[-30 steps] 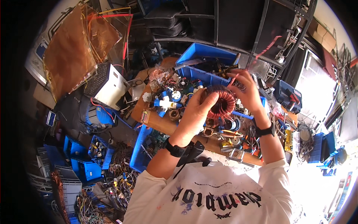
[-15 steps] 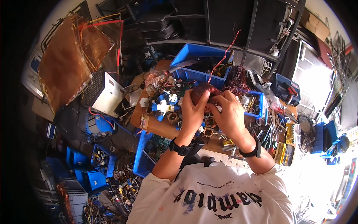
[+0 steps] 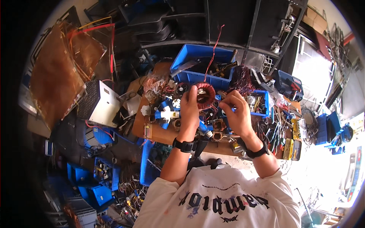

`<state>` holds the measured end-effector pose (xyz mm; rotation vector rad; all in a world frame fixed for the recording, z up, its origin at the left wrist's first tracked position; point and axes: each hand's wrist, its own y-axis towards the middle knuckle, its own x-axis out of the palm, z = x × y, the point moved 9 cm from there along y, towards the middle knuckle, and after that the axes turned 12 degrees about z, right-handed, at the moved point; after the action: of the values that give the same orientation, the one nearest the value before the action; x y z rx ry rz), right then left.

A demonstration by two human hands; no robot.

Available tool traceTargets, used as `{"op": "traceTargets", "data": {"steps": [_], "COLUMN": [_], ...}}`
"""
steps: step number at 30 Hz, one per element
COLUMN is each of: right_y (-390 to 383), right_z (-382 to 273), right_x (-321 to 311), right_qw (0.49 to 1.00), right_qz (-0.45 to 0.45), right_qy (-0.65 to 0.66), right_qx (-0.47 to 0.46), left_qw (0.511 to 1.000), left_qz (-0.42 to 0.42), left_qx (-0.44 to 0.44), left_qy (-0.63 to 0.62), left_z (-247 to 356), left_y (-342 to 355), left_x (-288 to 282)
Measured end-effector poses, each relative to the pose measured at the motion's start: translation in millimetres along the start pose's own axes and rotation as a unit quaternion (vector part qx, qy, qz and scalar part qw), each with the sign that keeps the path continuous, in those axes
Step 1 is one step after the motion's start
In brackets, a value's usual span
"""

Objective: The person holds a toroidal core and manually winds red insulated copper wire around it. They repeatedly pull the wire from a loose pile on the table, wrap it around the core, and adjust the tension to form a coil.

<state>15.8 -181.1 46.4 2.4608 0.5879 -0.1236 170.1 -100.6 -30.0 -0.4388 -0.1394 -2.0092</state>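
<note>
A red copper-wound ring coil [image 3: 209, 98] is upright over the cluttered table, gripped by my left hand [image 3: 189, 108], thumb across its left side. A thin red wire [image 3: 213, 55] rises from its top. Just right of the coil, my right hand [image 3: 236, 113] has curled fingers, thumb and forefinger close together; whatever they may pinch is too small to make out. Behind that hand lies a dark reddish tangle of wire [image 3: 243, 79]. Blue-and-white fittings [image 3: 164, 114] sit left of my left hand.
The wooden table [image 3: 140, 129] carries tools, parts and a blue bin [image 3: 201, 79], with a small blue tray [image 3: 266, 104] at right. A metal case [image 3: 104, 104] stands left. Blue bins [image 3: 91, 182] and tangled cables [image 3: 129, 190] lie lower left. Dark shelving [image 3: 228, 26] stands behind.
The coil has turned from lying under both hands to showing its ring face. My right hand has drawn back rightward from it, while my left keeps hold, slightly further left.
</note>
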Motion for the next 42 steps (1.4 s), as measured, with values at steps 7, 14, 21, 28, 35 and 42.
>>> {"op": "traceTargets", "data": {"steps": [7,14,21,28,35,42], "right_y": [-10.9,-2.5,-2.7,-14.4,-35.6,-17.8], "right_z": [42.2,18.3,4.5,34.1,42.5,20.8], "right_x": [11.6,40.8,87.1,88.0,77.2,99.5], "right_qw": [0.985,0.984,0.954,0.971,0.983,0.967], "right_qz": [-0.027,-0.051,-0.058,0.036,0.094,-0.041], "right_qy": [0.143,-0.164,-0.287,-0.176,-0.022,-0.248], "right_qx": [0.096,-0.045,0.057,0.157,0.157,0.031], "left_qw": [0.981,0.997,0.99,0.973,0.976,0.983], "left_qz": [-0.109,-0.079,-0.129,-0.217,-0.177,-0.133], "left_qx": [-0.102,0.02,0.001,-0.075,-0.129,-0.036], "left_qy": [-0.124,0.002,0.047,0.017,0.02,0.118], "left_z": [9.3,4.5,-20.9,-20.0,-30.4,-46.3], "left_y": [30.0,52.2,53.8,58.9,64.7,72.9], "left_x": [-3.7,-24.8,-25.6,-23.2,-36.3,-52.5]}}
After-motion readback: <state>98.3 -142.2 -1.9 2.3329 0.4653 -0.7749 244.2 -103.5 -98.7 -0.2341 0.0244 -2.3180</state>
